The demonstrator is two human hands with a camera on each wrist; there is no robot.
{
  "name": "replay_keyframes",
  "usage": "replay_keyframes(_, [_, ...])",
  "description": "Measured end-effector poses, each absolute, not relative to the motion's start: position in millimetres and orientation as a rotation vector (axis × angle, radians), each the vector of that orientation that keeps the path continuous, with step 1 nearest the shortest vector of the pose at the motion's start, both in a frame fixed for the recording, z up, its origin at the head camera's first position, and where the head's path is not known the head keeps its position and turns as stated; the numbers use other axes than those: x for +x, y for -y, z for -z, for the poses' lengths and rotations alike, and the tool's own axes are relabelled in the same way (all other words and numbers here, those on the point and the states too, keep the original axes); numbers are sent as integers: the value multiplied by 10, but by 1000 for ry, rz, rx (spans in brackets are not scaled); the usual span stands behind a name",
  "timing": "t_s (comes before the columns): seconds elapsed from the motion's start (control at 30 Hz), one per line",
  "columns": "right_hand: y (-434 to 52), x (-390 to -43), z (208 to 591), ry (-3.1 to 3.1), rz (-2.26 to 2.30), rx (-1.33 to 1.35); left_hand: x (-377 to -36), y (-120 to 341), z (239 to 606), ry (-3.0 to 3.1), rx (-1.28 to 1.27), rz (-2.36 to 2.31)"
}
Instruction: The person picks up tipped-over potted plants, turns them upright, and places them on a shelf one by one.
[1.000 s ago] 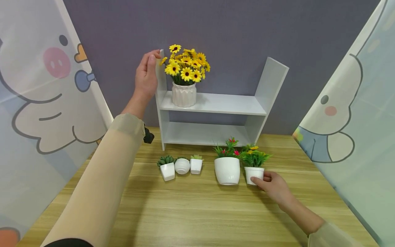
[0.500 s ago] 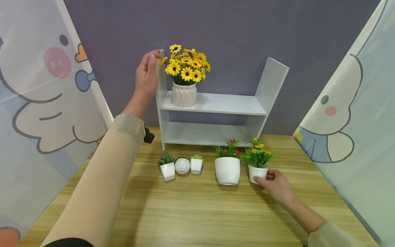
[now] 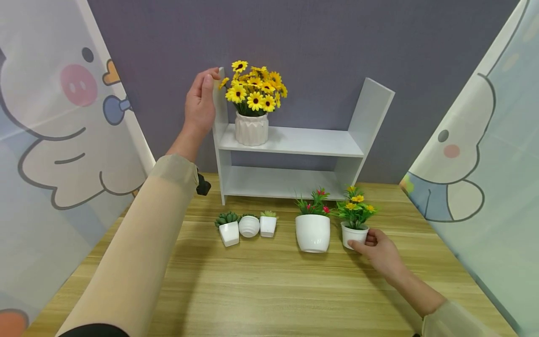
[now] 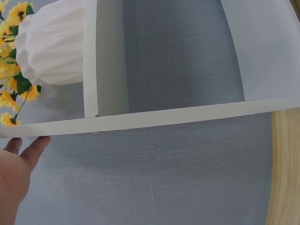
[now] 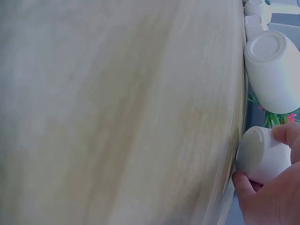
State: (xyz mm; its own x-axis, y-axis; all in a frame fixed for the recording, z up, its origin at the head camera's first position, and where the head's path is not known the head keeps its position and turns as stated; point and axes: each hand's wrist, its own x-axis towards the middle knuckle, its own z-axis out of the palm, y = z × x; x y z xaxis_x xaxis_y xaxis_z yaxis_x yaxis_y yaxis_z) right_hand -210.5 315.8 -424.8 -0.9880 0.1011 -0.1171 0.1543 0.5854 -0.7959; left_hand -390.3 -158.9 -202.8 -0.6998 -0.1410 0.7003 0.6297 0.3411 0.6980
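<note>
My right hand (image 3: 381,252) pinches the small white pot of a yellow-flowered artificial plant (image 3: 355,236), thumb in front and fingers at its right side. In the right wrist view the pot's base (image 5: 251,152) shows, just off the table. Left of it, a larger white pot with red flowers (image 3: 313,234) lies tipped back, its base toward me. My left hand (image 3: 201,103) is up at the white shelf's left side panel (image 3: 220,100); in the left wrist view its fingertips (image 4: 42,141) touch the panel's outer side. Beside that panel, a ribbed white pot of yellow daisies (image 3: 251,130) stands on the upper board.
Several small succulents in white pots lie in a row: a square pot (image 3: 229,234), a round one (image 3: 249,227) and another square one (image 3: 268,226). Behind them stands the two-tier shelf (image 3: 311,141) against a grey wall (image 3: 311,47). Printed cloths (image 3: 63,140) flank the wooden table (image 3: 269,290).
My right hand has moved the yellow-flowered pot to the right and turned it more upright. The red-flowered pot has shifted slightly right. My left hand has stayed at the panel.
</note>
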Motion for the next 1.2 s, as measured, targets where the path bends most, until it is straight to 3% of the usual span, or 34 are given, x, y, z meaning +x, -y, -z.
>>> replay_keyframes(1.2, [-3243,-2290,4307,-2792,1276,109,-3910,1594,2033,1930,-426,1422])
